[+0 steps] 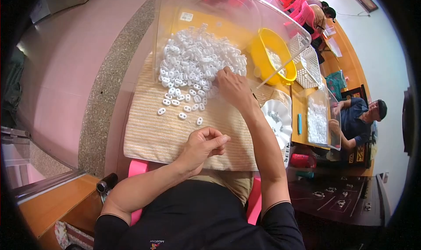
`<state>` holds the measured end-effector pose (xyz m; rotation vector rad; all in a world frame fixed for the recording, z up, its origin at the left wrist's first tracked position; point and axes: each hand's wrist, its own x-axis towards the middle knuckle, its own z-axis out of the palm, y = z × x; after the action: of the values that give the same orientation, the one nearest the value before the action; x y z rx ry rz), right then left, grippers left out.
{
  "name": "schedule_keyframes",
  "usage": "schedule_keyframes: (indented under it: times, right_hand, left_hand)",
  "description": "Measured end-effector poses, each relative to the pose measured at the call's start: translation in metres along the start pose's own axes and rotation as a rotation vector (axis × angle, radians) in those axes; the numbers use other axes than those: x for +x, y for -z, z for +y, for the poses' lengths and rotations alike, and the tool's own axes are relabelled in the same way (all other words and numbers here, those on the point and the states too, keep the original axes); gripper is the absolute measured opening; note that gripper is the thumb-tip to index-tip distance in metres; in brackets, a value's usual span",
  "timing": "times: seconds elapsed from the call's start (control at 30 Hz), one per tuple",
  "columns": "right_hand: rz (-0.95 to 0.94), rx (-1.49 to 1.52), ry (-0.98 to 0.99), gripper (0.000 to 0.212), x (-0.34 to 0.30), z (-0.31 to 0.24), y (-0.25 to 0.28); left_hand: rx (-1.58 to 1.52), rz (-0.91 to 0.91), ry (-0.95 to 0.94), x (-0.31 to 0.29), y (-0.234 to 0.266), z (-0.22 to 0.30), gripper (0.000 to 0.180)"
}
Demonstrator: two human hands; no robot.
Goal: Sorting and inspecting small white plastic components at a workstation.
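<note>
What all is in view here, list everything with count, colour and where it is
small plastic rings: a big heap, white, spilling from the bin onto the mat
clear plastic bin: one, transparent, tipped at the mat's far edge
woven mat: one, beige, under the heap
yellow tub: one, right of the bin
mesh basket: one, white, beside the tub
scalloped dish: one, white, at the mat's right edge
co-worker: one, dark blue shirt, far right
left hand: fingers curled shut, over the near mat
right hand: reaching into the heap

parts (193, 65) on mat (149, 136), dish (280, 114) right
</note>
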<state>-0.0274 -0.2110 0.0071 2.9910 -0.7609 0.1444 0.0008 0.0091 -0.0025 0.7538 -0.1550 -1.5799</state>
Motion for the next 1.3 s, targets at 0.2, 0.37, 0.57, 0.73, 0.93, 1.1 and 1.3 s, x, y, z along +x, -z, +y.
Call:
schedule_keyframes:
  times: [0.2, 0.37, 0.57, 0.73, 0.93, 1.1, 1.3]
  right_hand:
    - [-0.011, -0.024, 0.057, 0.012, -0.001, -0.004, 0.007]
    - [-0.012, 0.053, 0.048, 0.013, 0.001, -0.001, 0.004]
    - [-0.038, 0.191, -0.047, 0.018, 0.004, 0.002, 0.004]
    - [-0.060, 0.261, -0.061, 0.019, 0.002, 0.005, 0.005]
    - [-0.100, 0.296, -0.195, 0.022, -0.004, 0.002, 0.010]
    - [0.279, 0.528, -0.148, 0.016, -0.027, 0.007, 0.014]
    - [0.141, 0.857, -0.030, 0.012, -0.081, -0.024, 0.044]
  left_hand:
    - [0.000, 0.008, -0.007, -0.001, -0.001, 0.001, 0.007]
    - [0.007, -0.001, -0.006, -0.001, 0.000, 0.001, 0.007]
    - [0.004, -0.006, -0.013, 0.000, 0.000, 0.000, 0.007]
    - [0.017, -0.001, -0.015, -0.001, -0.001, 0.001, 0.006]
    - [0.009, 0.003, -0.016, -0.002, 0.000, 0.002, 0.007]
    - [0.003, 0.000, -0.031, -0.001, 0.000, 0.004, 0.007]
    - [-0.053, 0.111, -0.103, 0.001, 0.002, 0.005, 0.012]
